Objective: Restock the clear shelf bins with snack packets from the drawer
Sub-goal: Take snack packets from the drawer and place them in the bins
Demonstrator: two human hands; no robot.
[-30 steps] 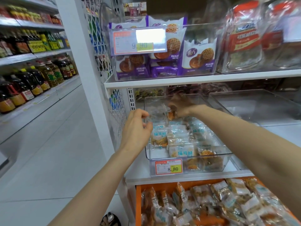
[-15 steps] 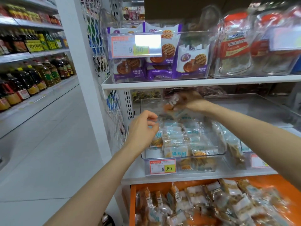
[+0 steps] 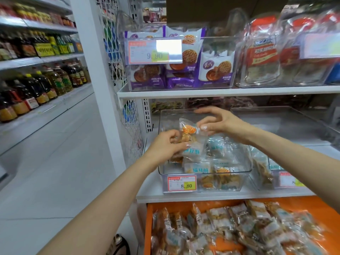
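Note:
A clear shelf bin [image 3: 204, 186] with an 8.80 price tag stands on the middle shelf, part filled with clear snack packets with pale blue labels. Over its left half both hands meet on one snack packet [image 3: 191, 135] with orange biscuits inside. My left hand [image 3: 168, 144] grips its lower left side. My right hand [image 3: 219, 122] pinches its upper right corner between thumb and forefinger, the other fingers spread. Below the shelf an orange drawer [image 3: 149, 227] is pulled out, heaped with several more of the same packets [image 3: 230, 229].
A second clear bin [image 3: 276, 173] stands right of the first. The shelf above [image 3: 220, 92] carries a bin of purple biscuit packs [image 3: 181, 74] and clear jars [image 3: 263, 54]. Oil bottles [image 3: 40, 87] line the far-left shelves across the tiled aisle [image 3: 55, 162].
My right hand drew back from the rear of the bin toward the front with a packet. My left hand rose from the bin's left wall and took hold of the same packet.

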